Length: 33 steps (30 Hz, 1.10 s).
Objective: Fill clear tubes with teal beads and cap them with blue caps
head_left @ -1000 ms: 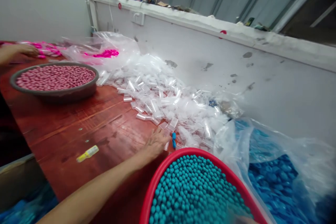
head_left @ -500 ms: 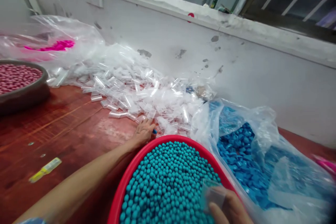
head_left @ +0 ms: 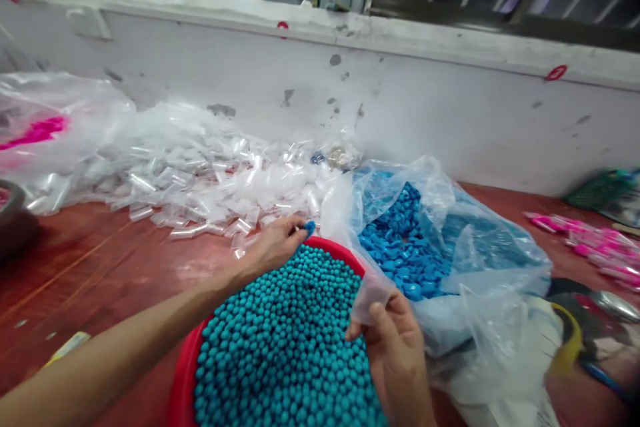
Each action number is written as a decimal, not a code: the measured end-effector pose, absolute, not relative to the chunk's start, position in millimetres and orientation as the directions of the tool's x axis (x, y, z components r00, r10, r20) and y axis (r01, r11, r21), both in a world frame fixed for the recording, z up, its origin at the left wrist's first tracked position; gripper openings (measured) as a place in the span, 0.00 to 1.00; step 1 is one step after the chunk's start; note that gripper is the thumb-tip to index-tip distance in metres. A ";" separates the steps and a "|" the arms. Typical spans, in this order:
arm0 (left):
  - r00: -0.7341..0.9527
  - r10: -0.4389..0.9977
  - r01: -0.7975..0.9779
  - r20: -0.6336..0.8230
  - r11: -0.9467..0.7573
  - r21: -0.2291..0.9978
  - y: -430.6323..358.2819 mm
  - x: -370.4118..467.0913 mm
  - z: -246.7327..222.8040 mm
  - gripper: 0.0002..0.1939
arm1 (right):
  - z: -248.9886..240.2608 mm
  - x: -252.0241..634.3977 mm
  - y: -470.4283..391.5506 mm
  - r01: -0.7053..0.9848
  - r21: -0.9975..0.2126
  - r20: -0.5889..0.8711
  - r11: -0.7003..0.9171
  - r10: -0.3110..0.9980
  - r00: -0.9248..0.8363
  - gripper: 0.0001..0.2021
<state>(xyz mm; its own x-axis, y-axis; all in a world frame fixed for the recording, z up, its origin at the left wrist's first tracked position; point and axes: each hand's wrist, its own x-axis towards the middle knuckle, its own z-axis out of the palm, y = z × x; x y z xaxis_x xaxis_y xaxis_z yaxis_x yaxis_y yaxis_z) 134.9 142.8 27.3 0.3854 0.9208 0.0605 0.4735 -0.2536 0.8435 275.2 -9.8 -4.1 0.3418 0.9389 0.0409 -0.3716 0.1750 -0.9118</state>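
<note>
A red basin full of teal beads stands at the lower middle. Over its far left rim, my left hand pinches a small blue piece between its fingertips. My right hand is above the basin's right side, closed on a clear plastic sleeve held by its lower edge. Clear plastic sleeves lie heaped beyond the basin. To the right, an open plastic bag holds many blue pieces.
At the left are a grey bowl and a plastic bag with bright pink pieces. Pink items lie at the right on the red table, near a yellow ring. A white wall runs behind.
The view has swung right. My left hand has lifted from the sleeve heap to the basin's rim with the blue piece. My right hand has risen and turned, still holding a sleeve.
</note>
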 end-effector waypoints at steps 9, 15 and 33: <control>0.589 0.805 0.435 0.069 -0.388 0.813 127.1 262.4 38.4 0.24 | -16.6 303.1 -18.2 -0.423 -0.902 0.031 0.092 0.988 0.150 0.17; 0.470 0.882 0.540 0.038 -0.322 0.778 125.1 178.6 36.2 0.20 | -18.3 322.2 -7.6 -0.260 -0.965 0.010 0.021 0.999 0.042 0.18; -0.557 0.797 0.737 0.235 0.343 0.583 218.7 -97.1 -126.0 0.35 | 8.1 272.9 177.1 0.393 -0.919 -0.050 -0.002 0.993 -0.112 0.20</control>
<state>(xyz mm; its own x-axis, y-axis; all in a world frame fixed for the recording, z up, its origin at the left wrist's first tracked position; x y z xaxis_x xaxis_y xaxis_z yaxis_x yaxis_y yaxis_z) -97.1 218.7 -126.0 -0.5568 0.7969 0.2345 0.7365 0.3431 0.5829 272.9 177.1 8.1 -0.1118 0.9925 -0.0495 0.3931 -0.0016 -0.9195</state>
